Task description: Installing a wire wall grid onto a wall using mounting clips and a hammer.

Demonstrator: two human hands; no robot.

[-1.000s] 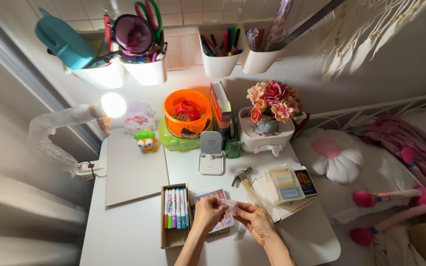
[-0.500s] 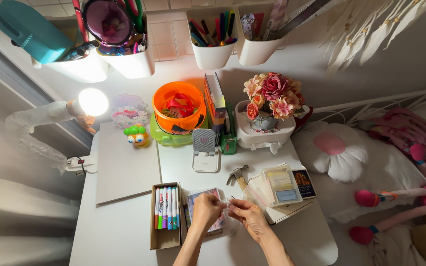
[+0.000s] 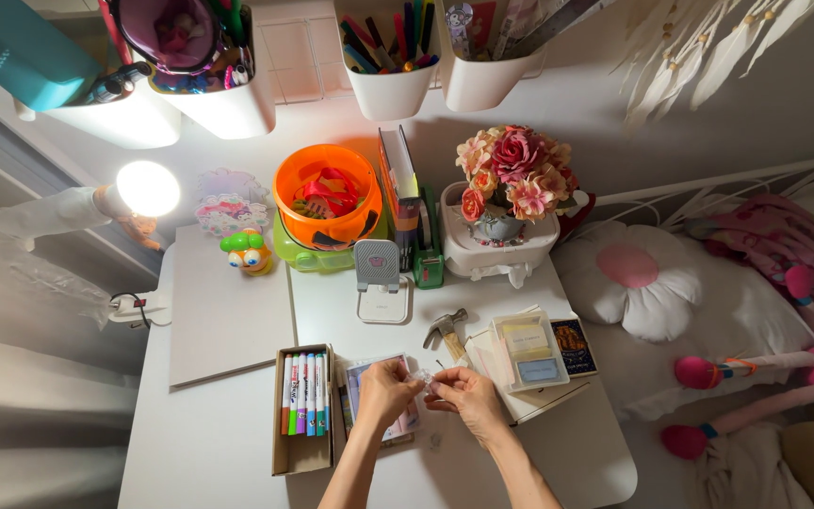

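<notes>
My left hand [image 3: 386, 389] and my right hand [image 3: 463, 396] meet over the front of the white desk [image 3: 219, 443]. Their fingertips pinch a tiny clear item [image 3: 423, 378] between them; its kind is too small to tell. Under my left hand lies a small picture card [image 3: 369, 377] on the desk. An open cardboard box of coloured markers [image 3: 303, 401] sits just left of my left hand. A small hammer [image 3: 447, 329] lies just beyond my right hand, beside a stack of cards and a clear case [image 3: 529, 351].
A closed laptop [image 3: 228, 320], a phone stand [image 3: 379, 278], an orange bucket [image 3: 325, 196], a flower arrangement [image 3: 511, 174] and a lit lamp [image 3: 146, 187] fill the back. White pen cups [image 3: 390, 85] hang above. A bed with a flower pillow [image 3: 638, 283] lies on the right.
The view has shifted downward and closer, so the desk items sit higher in the frame. My hands stay together above the card, working the small item between the fingertips.
</notes>
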